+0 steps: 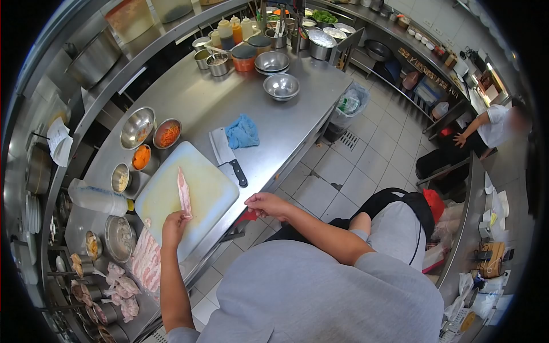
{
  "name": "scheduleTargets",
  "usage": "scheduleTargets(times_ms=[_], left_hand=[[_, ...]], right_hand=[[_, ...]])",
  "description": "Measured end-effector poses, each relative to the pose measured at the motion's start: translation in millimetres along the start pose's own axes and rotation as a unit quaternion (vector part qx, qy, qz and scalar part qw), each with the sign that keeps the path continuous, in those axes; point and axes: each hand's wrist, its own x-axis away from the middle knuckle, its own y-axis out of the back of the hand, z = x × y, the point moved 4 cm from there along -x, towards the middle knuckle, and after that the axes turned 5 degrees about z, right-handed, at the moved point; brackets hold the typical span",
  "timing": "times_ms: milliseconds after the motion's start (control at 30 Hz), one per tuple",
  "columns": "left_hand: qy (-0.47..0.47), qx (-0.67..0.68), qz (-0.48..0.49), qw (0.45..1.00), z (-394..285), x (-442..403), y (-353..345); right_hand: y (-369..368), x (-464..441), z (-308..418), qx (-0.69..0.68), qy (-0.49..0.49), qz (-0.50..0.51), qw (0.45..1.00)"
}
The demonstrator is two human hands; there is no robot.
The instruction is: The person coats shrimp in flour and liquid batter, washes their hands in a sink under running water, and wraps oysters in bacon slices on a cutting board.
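Note:
My left hand (174, 227) pinches the near end of a strip of raw, streaky pork (183, 191). The strip lies lengthwise on a white cutting board (154, 197). Just off the counter's front edge, to the right of the board, my right hand (267, 206) is closed with its fingertips together; whatever they hold, if anything, is too small to make out. A cleaver (222, 147) with a black handle rests beyond the board, next to a crumpled blue cloth (242, 131). More pork slices (147, 260) lie in overlapping rows by my left forearm.
Metal bowls of shredded carrot (168, 134) and carrot pieces (142, 156) stand behind the board. A clear plastic container (97, 197) lies to the left, near bagged meat (122, 291). Stacked steel bowls (281, 86) sit farther back. Another person (497, 128) is at the far right.

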Motion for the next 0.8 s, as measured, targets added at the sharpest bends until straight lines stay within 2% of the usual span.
scheduleTargets(times_ms=[33,167,267,333,533,800], left_hand=[[0.032,0.024,0.01,0.999,2.3,0.4,0.4],[0.033,-0.024,0.01,0.999,-0.2,-0.6,3.0],[-0.007,-0.061,-0.031,0.998,-2.7,-1.8,5.4],[-0.072,-0.102,-0.061,0.99,-8.7,-2.1,8.9],[-0.022,-0.09,-0.031,0.995,2.5,2.3,5.6],[-0.029,-0.093,-0.046,0.994,-1.2,15.3,-1.7]], right_hand=[[-0.2,1.0,0.3,-0.002,-0.001,-0.004,1.0],[-0.6,1.1,-1.3,0.003,-0.001,-0.001,1.0],[-1.3,1.3,-1.0,0.002,0.002,0.0,1.0],[-1.3,1.9,-0.1,0.011,-0.006,-0.005,1.0],[1.4,2.8,-2.0,-0.001,0.011,-0.01,1.0],[-1.6,2.3,-0.1,0.02,-0.014,-0.004,1.0]])
